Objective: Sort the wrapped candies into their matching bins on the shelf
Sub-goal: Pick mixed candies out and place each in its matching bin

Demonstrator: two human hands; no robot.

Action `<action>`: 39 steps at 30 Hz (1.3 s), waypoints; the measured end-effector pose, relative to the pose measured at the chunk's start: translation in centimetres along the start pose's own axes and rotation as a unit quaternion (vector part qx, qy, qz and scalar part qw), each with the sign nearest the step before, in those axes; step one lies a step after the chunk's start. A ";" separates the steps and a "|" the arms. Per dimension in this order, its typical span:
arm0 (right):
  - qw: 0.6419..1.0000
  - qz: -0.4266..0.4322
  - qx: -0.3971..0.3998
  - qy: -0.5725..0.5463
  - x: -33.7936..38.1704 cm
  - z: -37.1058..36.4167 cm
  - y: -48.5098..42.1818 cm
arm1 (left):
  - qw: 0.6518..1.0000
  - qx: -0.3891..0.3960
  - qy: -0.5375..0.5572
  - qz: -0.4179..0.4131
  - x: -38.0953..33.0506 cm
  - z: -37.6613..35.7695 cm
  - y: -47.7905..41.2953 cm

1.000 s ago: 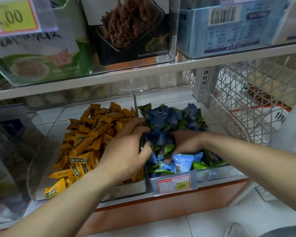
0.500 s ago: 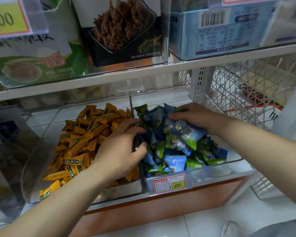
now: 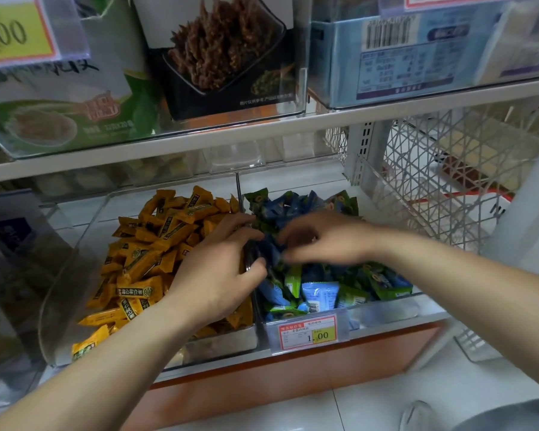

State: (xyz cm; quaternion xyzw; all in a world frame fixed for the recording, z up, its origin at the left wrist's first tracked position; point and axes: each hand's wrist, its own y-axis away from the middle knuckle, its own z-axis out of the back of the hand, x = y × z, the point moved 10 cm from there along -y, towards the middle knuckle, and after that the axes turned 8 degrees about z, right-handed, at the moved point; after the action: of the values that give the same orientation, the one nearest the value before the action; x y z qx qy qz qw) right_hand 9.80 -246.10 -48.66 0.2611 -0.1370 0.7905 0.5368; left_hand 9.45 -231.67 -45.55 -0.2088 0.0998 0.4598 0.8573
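Just right of the divider (image 3: 238, 191), the blue and green candies (image 3: 319, 293) lie binned; left hand (image 3: 218, 275) grip curls round the divider, right hand (image 3: 321, 241) grip too blurred to tell; best lift strays singly

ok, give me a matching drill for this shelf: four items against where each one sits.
1 yellow candies
2 blue and green candies
3 low price tag
4 wire basket

A on the front of the right bin
B in the left bin
C far right, outside both bins
D in the right bin

Pairs: 1-B, 2-D, 3-A, 4-C.
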 end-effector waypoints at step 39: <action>0.974 -0.007 0.155 0.164 -0.3 -7.8 -2.6 | 0.998 0.039 0.049 0.002 0.5 -0.2 0.3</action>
State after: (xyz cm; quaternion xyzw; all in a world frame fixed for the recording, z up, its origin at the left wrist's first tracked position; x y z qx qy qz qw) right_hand 10.20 -241.42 -55.43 0.2089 0.0786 0.8302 0.5108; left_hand 9.49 -231.22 -46.00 -0.1976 0.1603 0.4466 0.8578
